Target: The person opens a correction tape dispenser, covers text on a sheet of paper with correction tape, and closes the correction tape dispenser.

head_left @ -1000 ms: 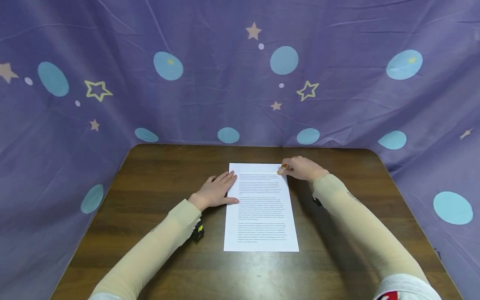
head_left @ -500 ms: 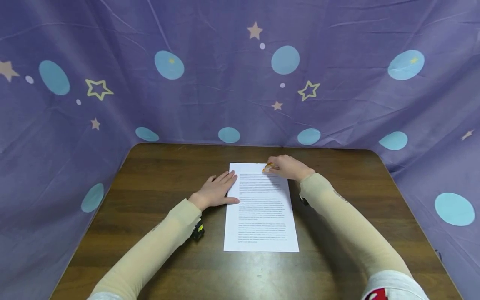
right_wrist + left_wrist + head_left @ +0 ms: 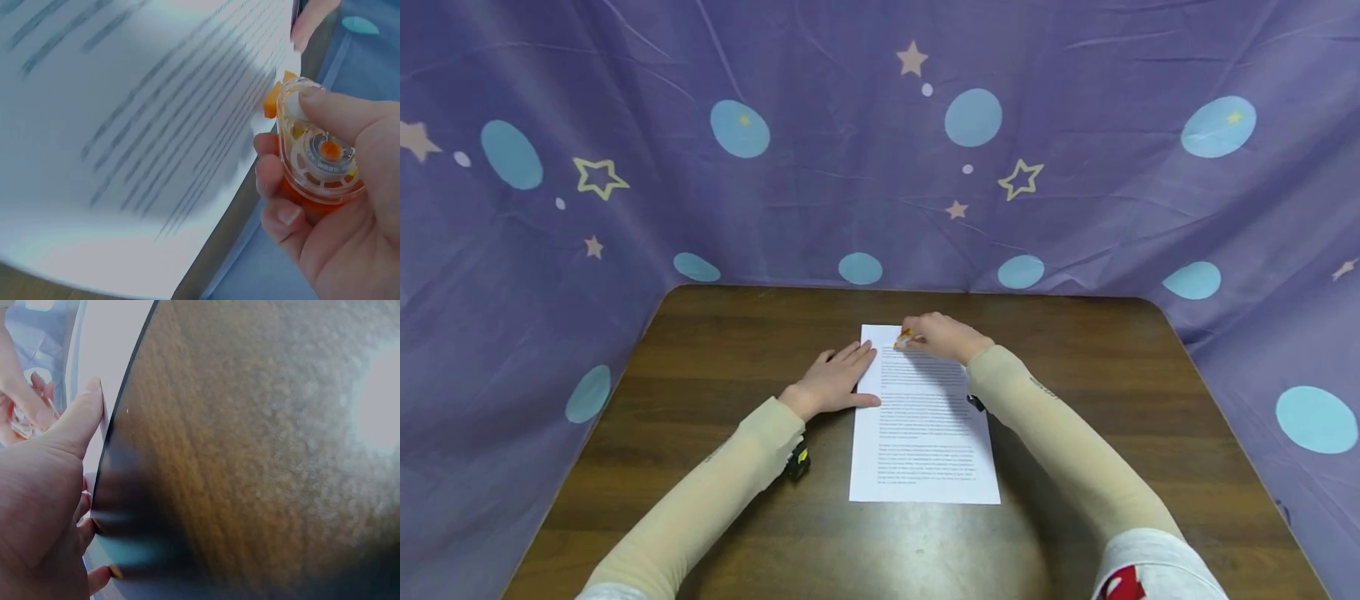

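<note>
A printed sheet of paper lies flat on the wooden table, its lines of text running across it. My left hand rests with spread, straight fingers on the sheet's left edge; the left wrist view shows its thumb on the paper. My right hand grips a correction tape dispenser with a clear case and orange parts, thumb on one face and fingers curled behind. Its orange tip is at the paper, near the first text line at the top left. Whether tape has been laid cannot be made out.
The brown wooden table reaches back to a purple curtain with stars and blue ovals, which also hangs along both sides. Light glares off the table in front of the sheet.
My right hand has moved left with the correction tape dispenser along the top of the sheet, from its right edge to near the left. My left hand and the paper have stayed in place.
</note>
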The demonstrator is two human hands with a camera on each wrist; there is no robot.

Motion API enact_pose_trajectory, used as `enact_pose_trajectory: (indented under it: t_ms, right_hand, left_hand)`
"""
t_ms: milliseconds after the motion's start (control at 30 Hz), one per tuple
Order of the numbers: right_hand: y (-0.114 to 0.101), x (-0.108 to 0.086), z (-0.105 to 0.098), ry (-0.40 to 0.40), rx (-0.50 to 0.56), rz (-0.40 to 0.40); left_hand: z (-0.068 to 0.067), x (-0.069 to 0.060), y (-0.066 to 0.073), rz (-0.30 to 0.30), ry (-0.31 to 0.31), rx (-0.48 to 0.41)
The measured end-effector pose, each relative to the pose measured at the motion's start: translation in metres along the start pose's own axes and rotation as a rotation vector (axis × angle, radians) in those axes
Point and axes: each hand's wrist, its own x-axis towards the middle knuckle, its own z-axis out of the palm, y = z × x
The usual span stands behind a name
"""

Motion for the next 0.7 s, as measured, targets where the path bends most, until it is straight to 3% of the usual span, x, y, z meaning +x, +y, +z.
enact_pose_trajectory:
  t_ms: [300,700]
  right_hand:
    - [-0.015,0.012,0.006,0.028,-0.029,-0.032]
    - [-0.023,0.019,0.005,0.005,-0.062,-0.005]
  left_hand:
    - [0.003,0.003,-0.002,0.008,0.0,-0.001]
    - [0.009,0.008,-0.007,-0.003,-0.006,0.003]
